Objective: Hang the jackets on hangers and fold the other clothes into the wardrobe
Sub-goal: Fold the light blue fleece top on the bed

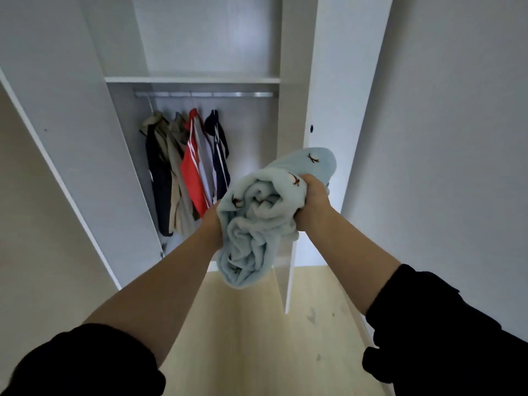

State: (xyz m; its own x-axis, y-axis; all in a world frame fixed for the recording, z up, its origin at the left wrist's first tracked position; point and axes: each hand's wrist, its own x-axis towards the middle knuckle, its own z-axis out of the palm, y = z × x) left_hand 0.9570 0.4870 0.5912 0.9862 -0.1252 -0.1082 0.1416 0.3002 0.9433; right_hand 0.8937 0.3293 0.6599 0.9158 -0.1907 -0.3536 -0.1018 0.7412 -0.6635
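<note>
Pale-blue fleece bundle point(257, 215) hangs upright, wardrobe point(191, 80) just beyond: right hand point(313, 200) clamps its right edge, left hand point(213, 221) touches its left (fingers hidden, grip unclear).

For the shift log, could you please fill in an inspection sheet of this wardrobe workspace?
Surface: white shelf over a metal rail; pale wood floor below.
Job's things: several jackets hang from the rail; light-blue garment held bunched, unfolded.
Clutter: small marks on the floor.
Hands: right hand grips the garment; left hand is against it, fingers hidden.
Cables: nothing seen.
Surroundings: wardrobe doors open; plain wall on the right.
</note>
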